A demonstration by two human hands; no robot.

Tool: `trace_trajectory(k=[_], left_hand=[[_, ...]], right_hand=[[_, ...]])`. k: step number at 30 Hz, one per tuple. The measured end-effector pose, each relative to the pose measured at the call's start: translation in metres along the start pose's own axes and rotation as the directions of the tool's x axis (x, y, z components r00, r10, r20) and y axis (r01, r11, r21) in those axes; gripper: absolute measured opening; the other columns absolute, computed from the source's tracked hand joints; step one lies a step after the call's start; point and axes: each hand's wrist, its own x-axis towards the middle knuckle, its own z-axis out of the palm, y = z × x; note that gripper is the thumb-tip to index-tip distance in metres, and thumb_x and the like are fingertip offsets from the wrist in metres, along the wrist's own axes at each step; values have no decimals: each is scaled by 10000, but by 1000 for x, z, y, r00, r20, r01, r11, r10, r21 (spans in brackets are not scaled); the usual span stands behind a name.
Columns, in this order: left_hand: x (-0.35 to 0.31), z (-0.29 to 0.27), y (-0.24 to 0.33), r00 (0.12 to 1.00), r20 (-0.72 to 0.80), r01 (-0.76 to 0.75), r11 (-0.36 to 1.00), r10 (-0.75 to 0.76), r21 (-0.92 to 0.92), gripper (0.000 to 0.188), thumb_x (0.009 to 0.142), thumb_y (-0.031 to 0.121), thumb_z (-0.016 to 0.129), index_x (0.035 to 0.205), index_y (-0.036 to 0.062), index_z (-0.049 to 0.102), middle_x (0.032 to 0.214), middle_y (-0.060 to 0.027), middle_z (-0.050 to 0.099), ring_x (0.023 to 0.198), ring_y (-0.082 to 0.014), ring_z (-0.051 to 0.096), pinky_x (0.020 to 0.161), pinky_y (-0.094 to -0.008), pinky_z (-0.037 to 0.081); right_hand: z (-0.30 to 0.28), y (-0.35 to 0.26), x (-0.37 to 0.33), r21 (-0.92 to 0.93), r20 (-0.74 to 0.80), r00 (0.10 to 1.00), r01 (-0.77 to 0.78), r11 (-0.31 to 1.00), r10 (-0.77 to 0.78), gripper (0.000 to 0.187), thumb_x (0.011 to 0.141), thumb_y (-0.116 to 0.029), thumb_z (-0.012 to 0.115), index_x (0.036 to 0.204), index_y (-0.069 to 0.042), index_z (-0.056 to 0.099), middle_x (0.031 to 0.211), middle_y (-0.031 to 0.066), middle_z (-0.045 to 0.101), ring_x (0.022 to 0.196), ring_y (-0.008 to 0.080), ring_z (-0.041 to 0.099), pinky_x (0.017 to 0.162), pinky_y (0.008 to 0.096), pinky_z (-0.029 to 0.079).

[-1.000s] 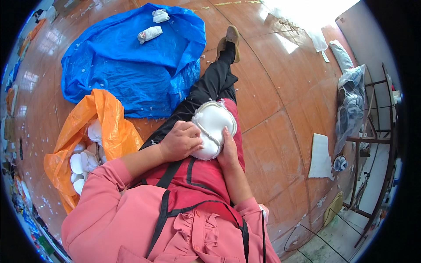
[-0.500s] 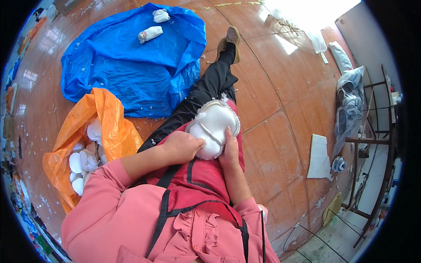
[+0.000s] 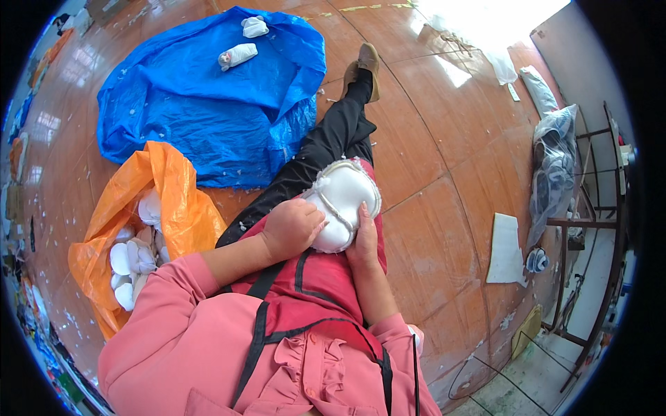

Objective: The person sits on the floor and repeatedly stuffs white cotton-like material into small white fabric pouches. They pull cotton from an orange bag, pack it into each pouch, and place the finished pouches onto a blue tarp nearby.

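Head view, left lens of a side-by-side worn fisheye pair; looks down and forward from the wearer's head, upright, unmirrored. Pink top (image 3: 180,347) nearest, fills much of the lower edge; left hand (image 3: 293,227) and right hand (image 3: 363,243) close, around mid-frame; black-trousered legs (image 3: 326,139) run up and away. Blue sheet (image 3: 201,125) farther out, toward top; metal rack (image 3: 583,222) at right, bent by lens. Corners black.

The reddish-brown tiled floor (image 3: 430,229) carries a crumpled blue plastic sheet (image 3: 201,121) at far left, an open orange bag (image 3: 177,182) nearer on the left, and, at right, a flat white piece (image 3: 506,248) beside what seems a striped roll (image 3: 537,260).
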Motion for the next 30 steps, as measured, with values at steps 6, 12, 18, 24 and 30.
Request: trace_trajectory(k=[6,12,18,24,30], left_hand=[[-12,3,8,945,314,66,994,-91,89,318,931,353,579,739,107,641,635,-103,635,568,-319,632,528,-457,477],[-6,-14,4,927,374,5,1000,-5,1,306,894,393,642,809,101,667,645,-119,631,564,-310,629,520,-436,474],[21,-25,-6,933,-348,64,993,-96,-101,204,788,179,776,935,66,690,743,-87,612,685,-294,616,623,-388,495],[20,-12,-30,956,-293,-79,974,13,-213,138,788,127,757,883,46,697,786,-107,644,746,-309,635,664,-373,512],[55,-22,-46,775,172,254,50,-609,-966,104,927,121,687,920,18,680,819,-32,686,634,-73,577,584,-209,467]], right_hand=[[-2,1,2,10,21,1000,-5,1000,4,451,1015,-277,537,1364,5,482,1305,143,593,1163,261,596,1010,403,477],[0,1,-2,-40,16,997,76,996,-75,436,1014,-264,543,1361,-5,490,1328,132,579,1160,255,599,1000,396,489],[3,-5,-6,-61,9,1000,-11,998,12,445,1018,-281,536,1350,12,494,1315,144,583,1151,250,605,983,375,499],[-2,-6,-9,-119,84,996,41,992,-31,461,1020,-280,531,1365,23,482,1320,142,580,1172,242,590,1003,371,478],[-20,-6,-16,-57,268,963,23,998,-7,543,997,-342,554,1400,2,431,1327,151,572,1180,266,591,1001,404,488]])
